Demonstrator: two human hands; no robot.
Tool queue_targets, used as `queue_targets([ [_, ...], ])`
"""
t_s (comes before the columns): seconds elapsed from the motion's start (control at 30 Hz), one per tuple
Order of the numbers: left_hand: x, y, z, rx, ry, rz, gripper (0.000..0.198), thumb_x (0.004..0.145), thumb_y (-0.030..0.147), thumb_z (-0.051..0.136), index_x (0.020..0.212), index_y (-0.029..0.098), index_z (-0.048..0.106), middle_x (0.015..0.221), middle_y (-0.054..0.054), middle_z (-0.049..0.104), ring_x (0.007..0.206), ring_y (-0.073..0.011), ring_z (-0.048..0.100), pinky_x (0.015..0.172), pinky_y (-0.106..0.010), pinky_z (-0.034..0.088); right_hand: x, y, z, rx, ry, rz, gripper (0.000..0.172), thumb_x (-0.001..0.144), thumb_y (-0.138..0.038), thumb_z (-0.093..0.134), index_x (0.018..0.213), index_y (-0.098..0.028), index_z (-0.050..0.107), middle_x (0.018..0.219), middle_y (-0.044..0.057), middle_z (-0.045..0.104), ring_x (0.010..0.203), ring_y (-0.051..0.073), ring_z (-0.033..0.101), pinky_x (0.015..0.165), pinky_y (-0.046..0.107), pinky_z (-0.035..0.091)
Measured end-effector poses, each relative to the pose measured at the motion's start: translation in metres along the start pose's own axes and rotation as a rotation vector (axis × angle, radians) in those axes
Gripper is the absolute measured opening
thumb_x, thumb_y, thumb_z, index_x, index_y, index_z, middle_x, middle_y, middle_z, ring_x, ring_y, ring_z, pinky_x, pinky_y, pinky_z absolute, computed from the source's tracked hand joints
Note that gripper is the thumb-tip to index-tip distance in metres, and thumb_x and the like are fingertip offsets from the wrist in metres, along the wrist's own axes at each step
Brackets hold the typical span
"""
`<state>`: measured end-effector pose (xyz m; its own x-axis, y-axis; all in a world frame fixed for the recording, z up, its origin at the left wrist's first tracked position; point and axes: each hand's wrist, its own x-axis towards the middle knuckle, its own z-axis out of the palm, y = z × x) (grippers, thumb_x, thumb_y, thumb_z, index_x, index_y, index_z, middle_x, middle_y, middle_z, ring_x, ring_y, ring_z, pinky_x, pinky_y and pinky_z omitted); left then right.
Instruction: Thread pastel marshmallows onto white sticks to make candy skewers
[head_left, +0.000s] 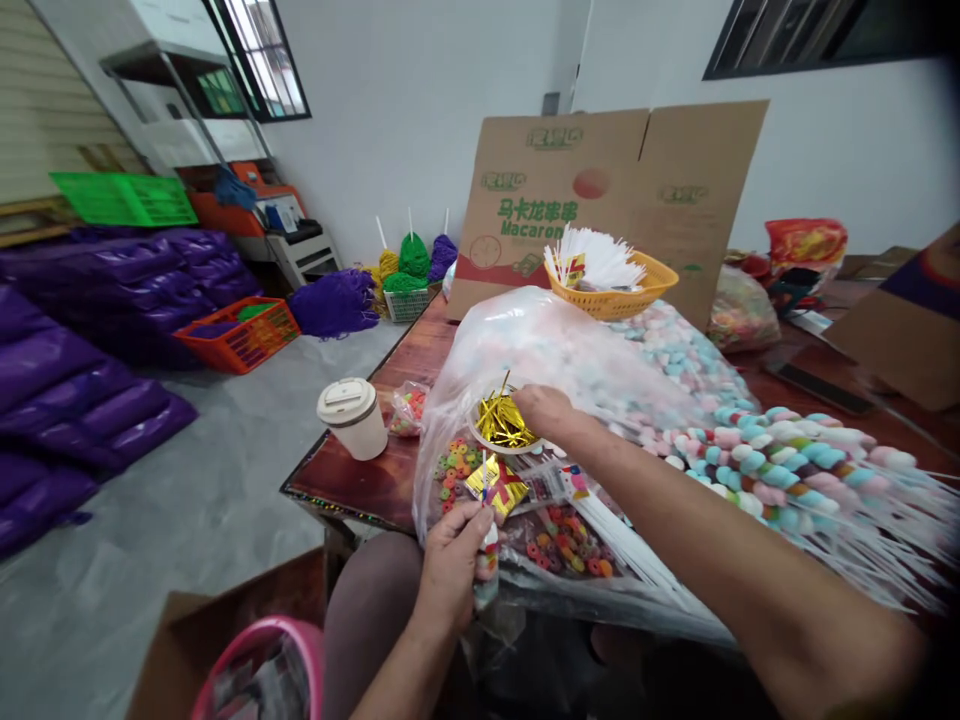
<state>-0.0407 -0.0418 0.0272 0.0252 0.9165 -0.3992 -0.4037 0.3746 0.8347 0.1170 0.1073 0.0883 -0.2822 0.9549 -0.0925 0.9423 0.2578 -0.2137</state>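
Note:
My left hand (454,560), near the table's front edge, is closed around a wrapped marshmallow skewer (487,565). Its white stick points up from my fingers, and the wrapper's lower end hangs below them. Just behind the stick is a shiny gold packet (506,487). My right hand (544,412) reaches over a white bowl (517,449) of gold twist ties (501,420), its fingers pinched together among the ties at the right rim. Beneath the bowl, ring-shaped candies (570,540) in several colours show through clear plastic.
A big clear bag (517,335) of marshmallows covers the table's middle. Twisted marshmallow skewers (802,460) are piled at right. An orange basket (622,300) of white sticks stands behind, before a cardboard box (600,200). A lidded cup (352,418) sits near the left edge; a pink bucket (315,660) stands below.

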Motion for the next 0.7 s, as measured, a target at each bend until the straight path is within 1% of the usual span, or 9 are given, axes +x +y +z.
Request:
queue_targets([
  [0.07,-0.001,-0.001,0.006,-0.015,-0.013,0.016,0.03,0.06,0.037,0.071,0.073,0.013,0.06,0.06,0.0,0.057,0.045,-0.0061,0.047,0.033,-0.013,0.027,-0.02,0.009,-0.006,0.094,0.068,0.019,0.023,0.086,-0.031,0.048,0.102,-0.015,0.055,0.098,0.006,0.059,0.084,0.015,0.057,0.072,0.033,0.048],
  [0.17,0.001,-0.001,0.026,-0.002,-0.089,0.034,0.03,0.062,0.038,0.07,0.072,0.011,0.06,0.052,0.003,0.052,0.038,-0.0031,0.039,0.032,-0.013,0.028,-0.069,0.024,-0.005,0.279,0.144,0.044,0.018,0.086,-0.024,0.043,0.085,-0.015,0.058,0.073,0.001,0.061,0.062,0.01,0.054,0.057,0.023,0.044],
  [0.27,0.004,-0.004,0.054,0.039,-0.16,0.021,0.031,0.06,0.038,0.071,0.071,0.011,0.06,0.047,0.005,0.048,0.034,-0.0022,0.035,0.031,-0.014,0.028,-0.129,0.027,0.014,0.482,0.161,0.08,0.025,0.087,-0.027,0.034,0.08,-0.015,0.055,0.061,-0.002,0.057,0.043,0.006,0.043,0.042,0.018,0.037],
  [0.33,0.004,-0.009,0.072,0.071,-0.191,-0.02,0.03,0.058,0.037,0.071,0.069,0.013,0.058,0.045,0.007,0.046,0.032,-0.0029,0.035,0.029,-0.014,0.027,-0.16,0.024,0.031,0.756,0.185,0.075,0.028,0.088,-0.033,0.032,0.084,-0.014,0.054,0.058,-0.003,0.054,0.04,0.006,0.04,0.039,0.019,0.036],
  [0.37,0.004,-0.012,0.08,0.091,-0.212,-0.042,0.029,0.058,0.037,0.07,0.069,0.013,0.058,0.044,0.007,0.045,0.032,-0.0034,0.036,0.029,-0.014,0.027,-0.171,0.023,0.039,0.89,0.223,0.061,0.029,0.088,-0.035,0.034,0.087,-0.014,0.054,0.059,-0.003,0.054,0.042,0.006,0.042,0.041,0.019,0.037],
  [0.43,0.002,-0.021,0.093,0.136,-0.254,-0.076,0.025,0.059,0.035,0.067,0.068,0.014,0.057,0.044,0.007,0.046,0.032,-0.0044,0.038,0.029,-0.014,0.027,-0.185,0.021,0.053,1.038,0.329,0.014,0.028,0.085,-0.034,0.039,0.094,-0.015,0.058,0.066,0.0,0.058,0.052,0.009,0.05,0.051,0.022,0.043],
  [0.5,-0.001,-0.029,0.099,0.195,-0.283,-0.097,0.02,0.061,0.032,0.064,0.066,0.014,0.056,0.043,0.006,0.046,0.032,-0.0042,0.037,0.029,-0.014,0.025,-0.191,0.023,0.06,1.003,0.392,-0.028,0.03,0.085,-0.031,0.04,0.102,-0.016,0.06,0.08,0.003,0.063,0.067,0.012,0.056,0.063,0.026,0.046],
  [0.57,-0.004,-0.035,0.1,0.25,-0.308,-0.108,0.016,0.062,0.03,0.06,0.063,0.014,0.055,0.043,0.006,0.045,0.031,-0.0034,0.035,0.028,-0.014,0.024,-0.193,0.03,0.06,0.95,0.362,-0.046,0.036,0.086,-0.029,0.037,0.115,-0.018,0.055,0.09,0.005,0.063,0.075,0.014,0.057,0.069,0.027,0.046],
  [0.7,-0.008,-0.042,0.094,0.333,-0.417,-0.096,0.018,0.069,0.031,0.056,0.065,0.014,0.054,0.045,0.006,0.046,0.033,-0.0044,0.038,0.032,-0.016,0.031,-0.196,0.038,0.06,0.827,0.284,-0.007,0.049,0.086,-0.026,0.036,0.135,-0.018,0.033,0.089,0.006,0.063,0.073,0.015,0.057,0.068,0.028,0.046],
])
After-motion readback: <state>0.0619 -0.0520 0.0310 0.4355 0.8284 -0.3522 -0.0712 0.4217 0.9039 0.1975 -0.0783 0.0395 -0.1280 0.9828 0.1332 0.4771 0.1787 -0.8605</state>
